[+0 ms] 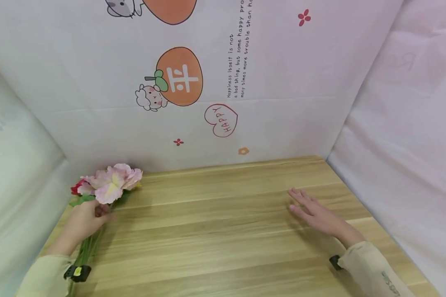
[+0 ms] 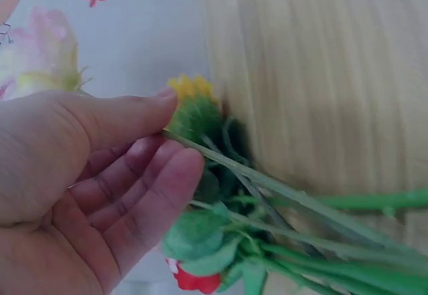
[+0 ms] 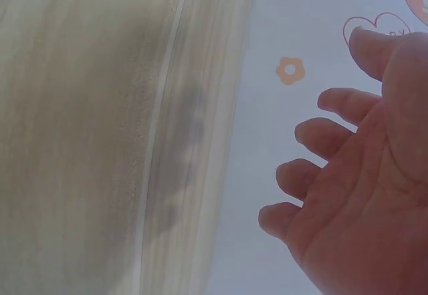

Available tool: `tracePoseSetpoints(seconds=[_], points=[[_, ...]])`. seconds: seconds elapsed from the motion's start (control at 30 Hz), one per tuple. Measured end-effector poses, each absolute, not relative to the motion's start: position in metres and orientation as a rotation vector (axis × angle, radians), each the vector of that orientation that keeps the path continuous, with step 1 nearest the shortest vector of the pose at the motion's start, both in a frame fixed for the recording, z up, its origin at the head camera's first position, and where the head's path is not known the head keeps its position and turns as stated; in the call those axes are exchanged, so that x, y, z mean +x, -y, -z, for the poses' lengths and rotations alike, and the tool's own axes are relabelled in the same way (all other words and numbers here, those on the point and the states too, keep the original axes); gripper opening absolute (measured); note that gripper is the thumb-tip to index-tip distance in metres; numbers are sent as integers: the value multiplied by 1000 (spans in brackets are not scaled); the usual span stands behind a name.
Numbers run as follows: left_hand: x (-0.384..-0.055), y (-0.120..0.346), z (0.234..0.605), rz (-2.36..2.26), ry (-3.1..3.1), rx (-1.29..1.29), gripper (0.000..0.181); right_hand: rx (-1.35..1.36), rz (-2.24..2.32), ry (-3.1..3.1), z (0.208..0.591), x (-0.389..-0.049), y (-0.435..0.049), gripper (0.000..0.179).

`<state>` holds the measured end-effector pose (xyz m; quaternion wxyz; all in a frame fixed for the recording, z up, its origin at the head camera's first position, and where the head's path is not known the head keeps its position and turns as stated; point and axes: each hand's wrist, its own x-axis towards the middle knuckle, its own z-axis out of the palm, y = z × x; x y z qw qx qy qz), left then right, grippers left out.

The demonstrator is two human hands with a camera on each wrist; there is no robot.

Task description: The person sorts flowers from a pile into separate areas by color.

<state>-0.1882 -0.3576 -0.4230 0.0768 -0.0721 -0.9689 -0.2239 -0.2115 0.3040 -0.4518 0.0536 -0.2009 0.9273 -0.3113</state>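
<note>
At the far left of the table, my left hand (image 1: 83, 220) pinches a thin green stem (image 2: 267, 181) between thumb and fingers. A large pale pink flower (image 1: 109, 183) with a yellowish middle stands just beyond that hand. Beside it are a red flower (image 1: 77, 187) and a yellow flower (image 2: 192, 89), the latter partly behind the thumb in the left wrist view. Several green stems (image 1: 91, 247) run from the blooms toward the near edge, partly under the wrist. My right hand (image 1: 317, 214) is held over the right side of the table, fingers spread, with nothing in it.
The wood-grain table (image 1: 215, 231) meets a white printed cloth (image 1: 282, 103) at the back. White cloth walls (image 1: 405, 144) close off both sides. Dark bands (image 1: 77, 273) circle both wrists.
</note>
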Motion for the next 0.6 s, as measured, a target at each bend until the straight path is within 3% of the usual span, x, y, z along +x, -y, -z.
tracePoseSetpoints(seconds=[0.33,0.6], points=[[-190,333,405,737,2802,-239,25,-688,953,-2895,449,-210,-299,66],[-195,302,395,1145,2793,-230,28,-695,1220,-2863,441,-216,-284,52]])
